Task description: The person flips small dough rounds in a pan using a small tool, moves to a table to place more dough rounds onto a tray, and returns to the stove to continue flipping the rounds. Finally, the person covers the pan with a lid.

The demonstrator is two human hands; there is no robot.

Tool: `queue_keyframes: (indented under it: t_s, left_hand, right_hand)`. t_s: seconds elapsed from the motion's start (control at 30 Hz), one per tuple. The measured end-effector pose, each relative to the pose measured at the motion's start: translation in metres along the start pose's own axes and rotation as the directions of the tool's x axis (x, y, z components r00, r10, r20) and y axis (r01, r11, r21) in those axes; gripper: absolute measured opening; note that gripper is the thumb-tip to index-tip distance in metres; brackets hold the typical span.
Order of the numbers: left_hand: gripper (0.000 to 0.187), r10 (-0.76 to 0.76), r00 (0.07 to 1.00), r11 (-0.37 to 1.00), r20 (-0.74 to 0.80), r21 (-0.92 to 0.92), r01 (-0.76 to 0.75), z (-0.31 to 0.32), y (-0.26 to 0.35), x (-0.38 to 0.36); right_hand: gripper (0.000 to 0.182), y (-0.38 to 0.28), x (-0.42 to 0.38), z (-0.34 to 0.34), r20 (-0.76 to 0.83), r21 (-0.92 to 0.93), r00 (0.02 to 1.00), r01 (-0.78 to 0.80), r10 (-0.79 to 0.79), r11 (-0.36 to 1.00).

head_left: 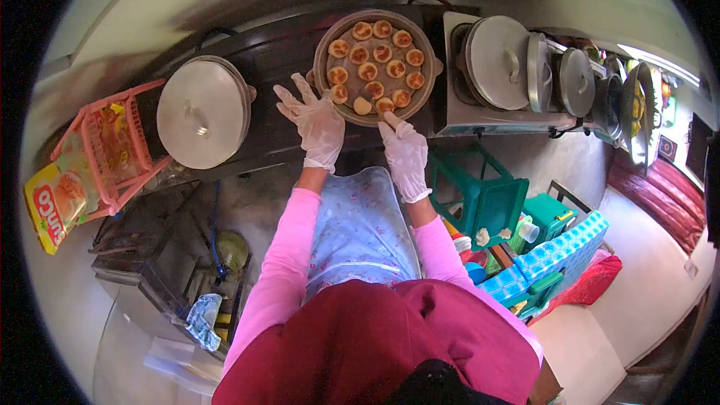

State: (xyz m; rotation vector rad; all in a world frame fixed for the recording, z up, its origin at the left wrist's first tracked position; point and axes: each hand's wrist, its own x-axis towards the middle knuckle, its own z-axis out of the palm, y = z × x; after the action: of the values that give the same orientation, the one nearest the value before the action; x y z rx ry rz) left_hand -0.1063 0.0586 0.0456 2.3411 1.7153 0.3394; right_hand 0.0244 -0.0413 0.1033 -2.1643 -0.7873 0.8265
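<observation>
A round pan (324, 60) on the dark stove counter holds several small round cakes (367, 71), most with browned tops; one near the lower edge is pale. My left hand (320, 124), in a clear glove, is at the pan's lower left rim with its fingers spread and nothing in them. My right hand (406, 151), gloved too, is at the lower right rim, its fingers pressed together beside a browned cake (385, 105). What those fingers hold, if anything, is too small to make out.
Left of the pan is a lidded pot (199, 116), then a pink rack (112, 150) with packets. On the right, a stove (457, 109) bears pots with metal lids (498, 60). A green stool (487, 195) stands below it.
</observation>
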Motion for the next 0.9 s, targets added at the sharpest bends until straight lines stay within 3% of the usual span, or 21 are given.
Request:
queue_keyframes:
  t_s: [0.07,0.17,0.23,0.27,0.3,0.4,0.43,0.53,0.7,0.73,0.8,0.9]
  left_hand:
    - [0.034,0.039,0.999,0.999,-0.022,-0.013,-0.039,0.011,-0.001,-0.001]
    - [0.036,0.042,0.982,0.991,0.182,0.117,-0.064,0.007,0.015,0.005]
    - [0.039,0.111,0.979,0.988,0.171,0.086,-0.127,0.014,0.014,0.006]
    - [0.042,0.145,0.976,0.985,0.163,0.069,-0.158,0.017,0.015,0.006]
    - [0.049,0.075,0.966,0.996,0.246,0.018,-0.082,-0.002,0.024,0.011]
    - [0.059,0.134,0.988,0.983,0.077,-0.139,-0.122,0.007,0.021,0.006]
    - [0.057,0.154,0.981,0.983,0.119,-0.115,-0.14,0.007,0.022,0.002]
    - [0.056,0.204,0.952,0.979,0.23,-0.053,-0.197,0.007,0.027,-0.001]
    - [0.057,0.24,0.897,0.968,0.371,-0.019,-0.251,0.003,0.03,0.001]
    - [0.055,0.243,0.927,0.97,0.286,-0.052,-0.238,0.006,0.027,0.0]
    - [0.051,0.238,0.965,0.966,0.107,-0.127,-0.224,0.012,0.021,0.001]
    - [0.038,0.231,0.966,0.973,0.12,-0.061,-0.225,0.013,0.02,0.012]
  right_hand:
    - [0.035,0.002,0.0,-0.008,0.017,0.017,0.997,-0.075,0.075,0.997]
    - [0.032,0.012,-0.001,-0.011,-0.001,0.03,0.998,-0.07,0.07,0.997]
    - [0.028,0.014,-0.001,-0.015,-0.016,0.057,0.996,-0.09,0.091,0.994]
    - [0.027,0.016,-0.003,-0.018,-0.014,-0.015,0.999,-0.033,0.033,0.999]
    - [0.027,0.017,-0.006,-0.023,-0.008,-0.085,1.0,0.024,-0.025,0.996]
    - [0.025,0.024,-0.011,-0.025,-0.002,-0.251,0.991,0.131,-0.135,0.959]
    - [0.025,0.027,-0.014,-0.025,-0.002,-0.3,0.987,0.154,-0.162,0.942]
    - [0.025,0.027,-0.016,-0.019,-0.019,-0.278,0.998,0.053,-0.06,0.959]
    - [0.028,-0.003,-0.02,-0.031,0.062,0.043,0.982,-0.181,0.178,0.983]
    - [0.029,-0.007,-0.024,-0.036,0.093,0.117,0.965,-0.256,0.246,0.96]
    - [0.03,-0.004,-0.026,-0.039,0.057,0.166,0.966,-0.257,0.25,0.952]
    - [0.03,0.003,-0.018,-0.034,0.007,0.08,0.991,-0.132,0.131,0.988]
